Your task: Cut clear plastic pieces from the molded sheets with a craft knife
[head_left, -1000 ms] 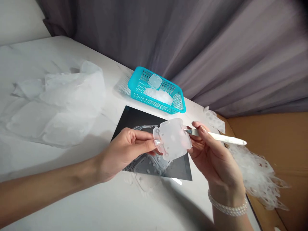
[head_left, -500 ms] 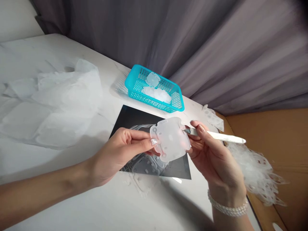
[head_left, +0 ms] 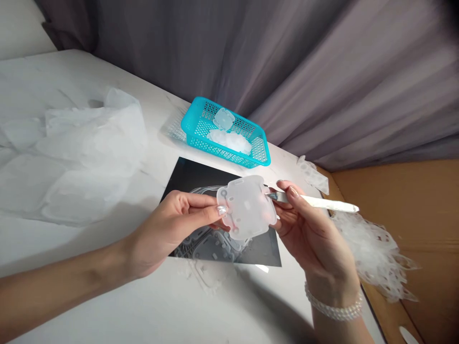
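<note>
A translucent, frosted plastic sheet piece with notched edges, slots and small holes is lifted above a black mat. My left hand pinches its left edge between thumb and fingers. In my right hand is a white-handled craft knife, gripped between thumb and fingers. The knife's metal tip meets the piece near its upper right edge, and some right-hand fingers sit behind that edge. Cut frosted sheet scraps lie on the mat below, partly hidden by the hands and the piece.
Behind the mat stands a turquoise basket holding similar frosted pieces. A pile of translucent sheets lies at left. Lacy offcuts heap at right by a cardboard box. A grey curtain hangs behind the table.
The whole scene has shifted slightly left in view. Both hands keep the same hold on the piece and the knife, whose tip stays at the upper right edge.
</note>
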### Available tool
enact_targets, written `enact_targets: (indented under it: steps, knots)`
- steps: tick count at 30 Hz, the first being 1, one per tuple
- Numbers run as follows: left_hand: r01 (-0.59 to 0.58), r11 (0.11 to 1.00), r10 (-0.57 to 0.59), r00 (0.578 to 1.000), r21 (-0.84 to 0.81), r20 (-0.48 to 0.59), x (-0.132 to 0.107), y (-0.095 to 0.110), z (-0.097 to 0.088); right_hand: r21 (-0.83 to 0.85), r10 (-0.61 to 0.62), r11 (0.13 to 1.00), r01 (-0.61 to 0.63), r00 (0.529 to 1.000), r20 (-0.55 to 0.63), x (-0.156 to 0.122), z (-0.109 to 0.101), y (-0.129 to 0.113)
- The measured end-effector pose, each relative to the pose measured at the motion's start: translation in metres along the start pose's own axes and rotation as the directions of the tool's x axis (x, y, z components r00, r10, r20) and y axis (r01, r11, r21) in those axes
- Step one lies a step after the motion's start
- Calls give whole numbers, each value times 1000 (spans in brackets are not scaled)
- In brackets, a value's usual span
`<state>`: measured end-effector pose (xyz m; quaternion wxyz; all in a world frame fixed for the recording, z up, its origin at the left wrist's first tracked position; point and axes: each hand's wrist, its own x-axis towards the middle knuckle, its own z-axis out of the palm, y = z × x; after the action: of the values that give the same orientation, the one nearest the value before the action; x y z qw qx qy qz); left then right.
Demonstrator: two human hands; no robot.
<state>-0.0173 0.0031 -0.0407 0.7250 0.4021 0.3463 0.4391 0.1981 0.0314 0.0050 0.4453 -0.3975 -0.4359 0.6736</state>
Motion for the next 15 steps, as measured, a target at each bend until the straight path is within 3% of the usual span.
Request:
enact_targets:
  steps: [6,8,9,11,12,13,15]
  knots:
    - [67,998,-68,996,-17,-58,3,0,-2,-85,-75,994,69,995,-68,11,-5,2]
    - [127,992,-127,987,-4,-101,4,-1,-3,-195,-221,962,193,966,-137,28,-11,2]
    - [160,987,-157,981,12,-113,4,-1,-4,-279,-336,918,282,926,-170,40,-14,3]
    - [212,973,-205,975,86,-88,5,-2,-4,-505,-583,746,435,793,-178,73,-21,3]
    - [224,962,-219,974,153,-51,4,-2,-4,-628,-672,627,461,728,-136,91,-23,3]
    - [220,945,-224,974,242,-8,3,-2,-4,-735,-717,508,450,694,-71,110,-26,3]
    - [133,872,-194,978,471,83,0,-2,-3,-858,-672,338,386,738,67,143,-30,4]
